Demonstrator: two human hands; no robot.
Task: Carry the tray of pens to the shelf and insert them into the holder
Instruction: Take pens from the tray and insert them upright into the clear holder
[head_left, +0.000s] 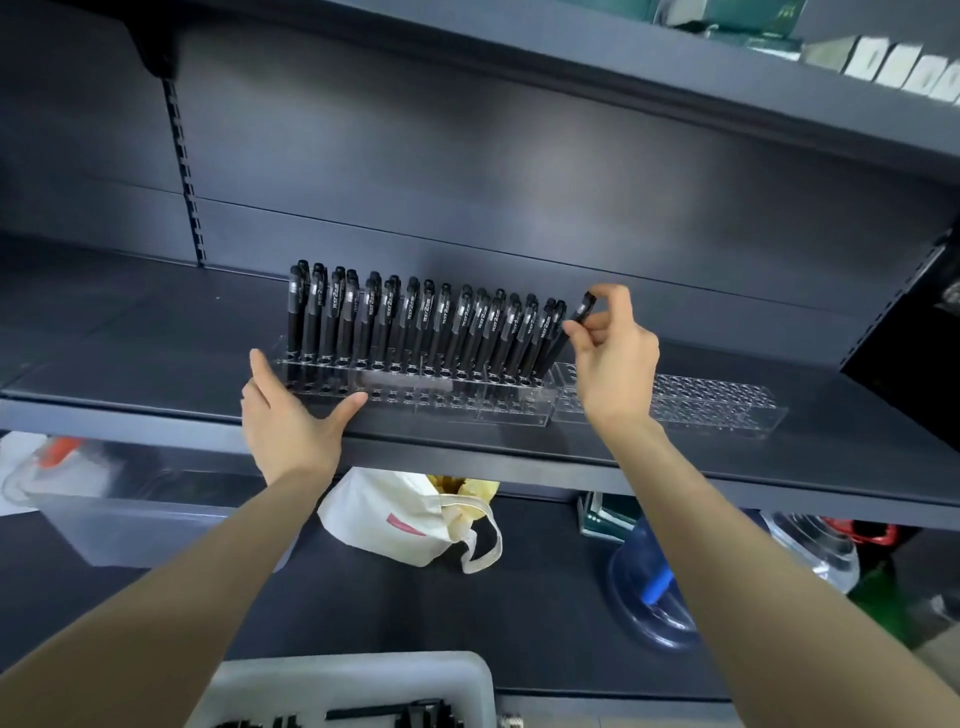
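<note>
The right grip (615, 358) pinches a slim black pen (586, 304) — tip slanting seven o'clock toward the clear acrylic holder (415, 397); left grip (288, 421) flat, bracing it.

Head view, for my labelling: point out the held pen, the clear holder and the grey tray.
pen (583, 309), head view, labelled upper end
clear holder (457, 406), head view, front wall
grey tray (363, 670), head view, far rim

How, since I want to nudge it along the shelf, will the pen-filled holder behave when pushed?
Probably rigid: the clear holder looks like hard acrylic, so it should slide as one piece on the shelf. Likely top-heavy: tall pens stand only in its back rows, so pushing high may tip it. The left hand bracing its end suggests it shifts easily.
</note>
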